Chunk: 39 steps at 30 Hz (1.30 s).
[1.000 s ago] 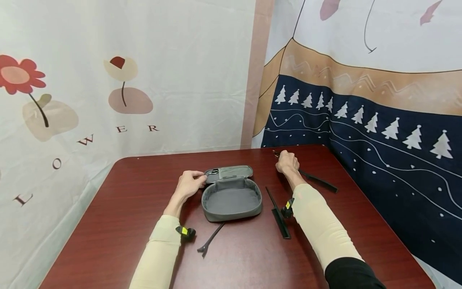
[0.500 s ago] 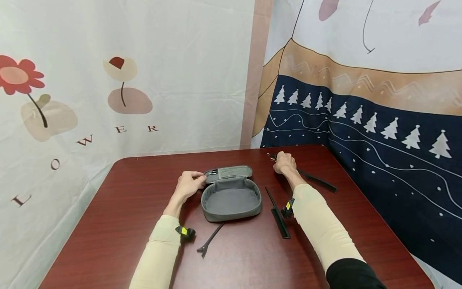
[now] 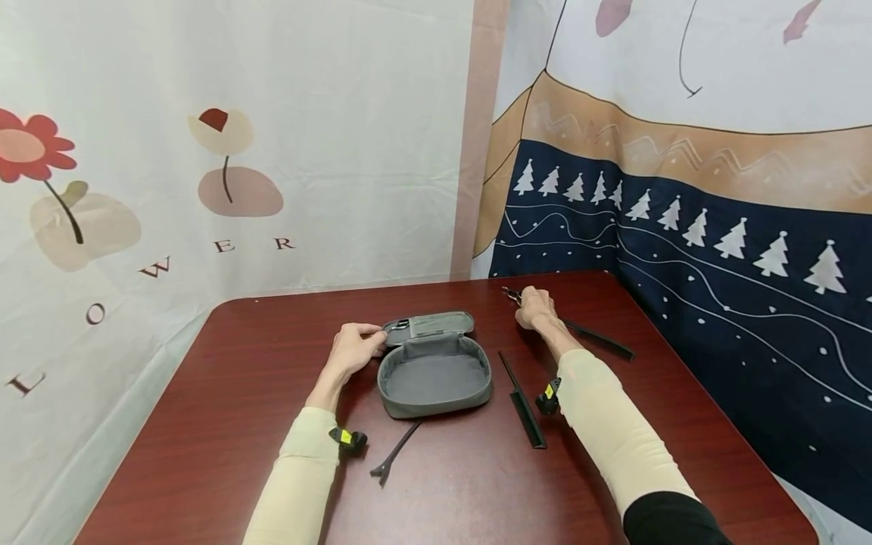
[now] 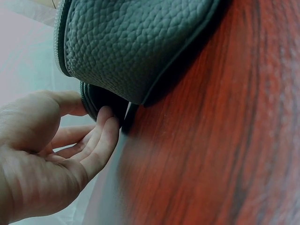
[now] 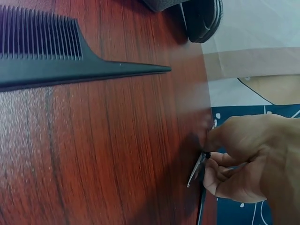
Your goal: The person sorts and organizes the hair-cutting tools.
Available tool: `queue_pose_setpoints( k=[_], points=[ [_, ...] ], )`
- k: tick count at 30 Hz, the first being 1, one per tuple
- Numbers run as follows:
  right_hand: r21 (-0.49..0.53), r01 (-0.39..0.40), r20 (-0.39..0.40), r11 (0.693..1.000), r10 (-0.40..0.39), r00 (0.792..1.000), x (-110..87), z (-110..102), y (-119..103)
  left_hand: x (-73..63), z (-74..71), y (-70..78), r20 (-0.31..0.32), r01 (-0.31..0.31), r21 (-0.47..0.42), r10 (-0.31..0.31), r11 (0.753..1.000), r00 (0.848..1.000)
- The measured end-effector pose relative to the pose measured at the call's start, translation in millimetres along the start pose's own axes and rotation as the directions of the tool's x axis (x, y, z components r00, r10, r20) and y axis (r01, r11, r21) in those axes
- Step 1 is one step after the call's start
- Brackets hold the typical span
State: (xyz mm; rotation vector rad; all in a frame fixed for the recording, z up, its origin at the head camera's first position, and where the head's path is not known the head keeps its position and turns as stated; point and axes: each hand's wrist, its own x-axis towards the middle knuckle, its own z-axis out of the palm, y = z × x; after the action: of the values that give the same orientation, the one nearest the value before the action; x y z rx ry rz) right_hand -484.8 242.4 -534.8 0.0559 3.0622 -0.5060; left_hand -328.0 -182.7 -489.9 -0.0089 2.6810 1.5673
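A grey zippered case stands unzipped on the table with its lid laid back. At the lid's left edge my left hand pinches it, thumb on one side and fingers beneath, as the left wrist view shows. Near the table's far right corner my right hand pinches a pair of scissors at about the middle. Their finger rings poke out to the left of the hand in the head view. A long thin black item lies just beyond that hand, its kind unclear.
A black tail comb lies right of the case, its pointed tail toward the far side. In front of the case is a dark forked-end stick, partly under it. Printed curtains hang behind the red-brown table.
My right hand has shifted slightly left with the scissors, and more of their rings shows. The left hand stays at the lid. The head view has turned slightly right.
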Motion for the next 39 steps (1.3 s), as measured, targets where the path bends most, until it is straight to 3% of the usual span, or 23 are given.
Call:
queue_pose_setpoints(
  k=[3,12,16,21,24,30,35,39],
  points=[
    [0.029,0.018,0.005,0.999,-0.018,1.000,-12.0,-7,-1,-0.5,-0.3,0.3,-0.003,-0.001,-0.001,0.001,1.000,1.000],
    [0.056,0.035,0.003,0.998,-0.036,0.999,-16.6,-7,5,-1.2,-0.5,-0.5,-0.001,-0.005,-0.005,0.005,1.000,1.000],
    [0.073,0.040,0.002,0.997,-0.041,0.999,-33.3,-20,-4,-1.3,-0.5,-1.0,0.001,0.001,-0.003,-0.001,1.000,1.000],
    [0.101,0.072,-0.038,0.992,-0.068,0.997,-51.9,-37,-14,-1.0,0.1,-1.0,-0.001,0.001,-0.004,-0.001,1.000,1.000],
    [0.108,0.133,-0.111,0.985,-0.121,0.986,-38.2,-24,-3,-0.4,0.5,-1.0,-0.005,-0.003,-0.006,0.003,1.000,1.000],
    [0.123,0.287,-0.241,0.950,-0.252,0.937,-21.8,-7,13,0.4,1.3,-1.6,-0.012,-0.006,-0.010,0.006,1.000,1.000],
    [0.112,0.422,-0.354,0.900,-0.361,0.863,-1.3,12,29,0.1,0.4,-1.9,-0.022,-0.007,-0.015,0.006,1.000,1.000],
    [0.156,0.471,-0.414,0.868,-0.375,0.830,-60.7,-26,-12,-1.2,-0.5,-1.1,-0.039,-0.004,0.002,0.004,1.000,0.999]
  ],
)
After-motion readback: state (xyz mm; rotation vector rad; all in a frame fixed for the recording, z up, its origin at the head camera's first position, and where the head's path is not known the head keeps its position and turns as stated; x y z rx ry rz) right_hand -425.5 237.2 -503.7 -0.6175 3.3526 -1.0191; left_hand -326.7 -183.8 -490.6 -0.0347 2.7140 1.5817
